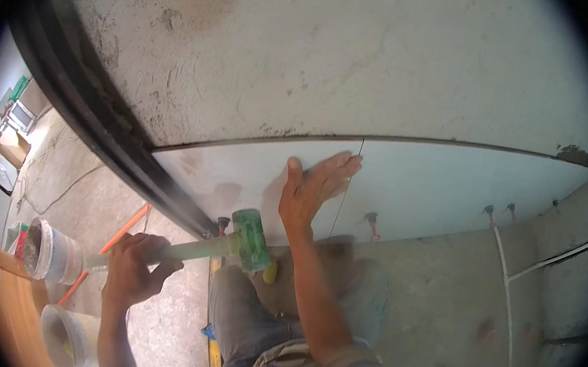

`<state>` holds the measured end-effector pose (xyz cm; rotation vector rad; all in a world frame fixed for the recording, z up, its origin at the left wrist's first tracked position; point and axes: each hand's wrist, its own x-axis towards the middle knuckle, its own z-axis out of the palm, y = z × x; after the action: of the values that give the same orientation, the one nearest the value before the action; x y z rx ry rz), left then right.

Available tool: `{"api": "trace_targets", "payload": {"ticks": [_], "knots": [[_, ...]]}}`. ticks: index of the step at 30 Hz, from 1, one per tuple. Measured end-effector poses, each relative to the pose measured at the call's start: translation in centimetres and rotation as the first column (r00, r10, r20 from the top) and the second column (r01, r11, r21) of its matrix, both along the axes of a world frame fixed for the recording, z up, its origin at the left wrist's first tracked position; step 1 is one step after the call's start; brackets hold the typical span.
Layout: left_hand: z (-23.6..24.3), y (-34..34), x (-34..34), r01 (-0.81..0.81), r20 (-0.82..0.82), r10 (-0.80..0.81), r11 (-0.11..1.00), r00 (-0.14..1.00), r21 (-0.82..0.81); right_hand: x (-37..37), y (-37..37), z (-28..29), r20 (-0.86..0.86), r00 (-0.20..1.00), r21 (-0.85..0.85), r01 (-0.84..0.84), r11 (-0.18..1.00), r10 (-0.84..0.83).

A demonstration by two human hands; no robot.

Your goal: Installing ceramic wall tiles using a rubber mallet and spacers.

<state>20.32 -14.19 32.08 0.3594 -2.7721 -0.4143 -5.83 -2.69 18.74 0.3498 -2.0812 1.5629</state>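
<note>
My left hand (137,266) is wrapped round the pale handle of a mallet, with its green block-shaped head (250,240) pointing right, in front of the tiled strip's lower left part. My right hand (314,191) lies with its fingers stretched out against the pale left wall tile (243,164), and its fingertips reach the thin joint with the right wall tile (447,185). Small red and black supports (372,225) stand along the tiles' lower edge, one of them (223,224) just left of the mallet head.
Bare plaster wall (369,49) rises above the tiles. A dark frame (86,89) borders them on the left. Two buckets (60,254) and an orange strip (106,254) are at the left. A yellow tool (214,359) lies beside my leg. White lines (507,317) cross the floor at the right.
</note>
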Motion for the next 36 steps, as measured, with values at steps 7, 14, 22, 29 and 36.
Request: {"api": "trace_targets", "payload": {"ticks": [7, 14, 22, 29, 36], "knots": [[1.0, -1.8, -2.6, 0.124, -0.099, -0.185, 0.890, 0.978, -0.440, 0.9, 0.4, -0.4, 0.046, 0.999, 0.023, -0.009, 1.000, 0.008], [1.6, -1.9, -2.3, 0.133, -0.135, -0.227, 0.858, 0.965, -0.497, -1.9, 2.0, 2.7, 0.151, 0.982, -0.151, 0.133, 0.979, -0.110], [-1.2, -2.2, -0.8, 0.120, -0.124, -0.202, 0.872, 0.972, -0.475, 0.7, -0.6, -1.0, 0.095, 0.992, -0.122, 0.099, 0.988, -0.087], [-5.1, -0.7, 2.8, 0.006, -0.112, -0.043, 0.949, 0.993, -0.314, 3.3, 6.6, -12.4, 0.616, 0.751, -0.583, 0.233, 0.778, 0.237], [-6.8, 0.3, 4.3, -0.045, -0.025, 0.040, 0.965, 0.999, -0.257, 1.2, 4.6, -22.9, 0.552, 0.755, -0.402, -0.130, 0.906, 0.354]]}}
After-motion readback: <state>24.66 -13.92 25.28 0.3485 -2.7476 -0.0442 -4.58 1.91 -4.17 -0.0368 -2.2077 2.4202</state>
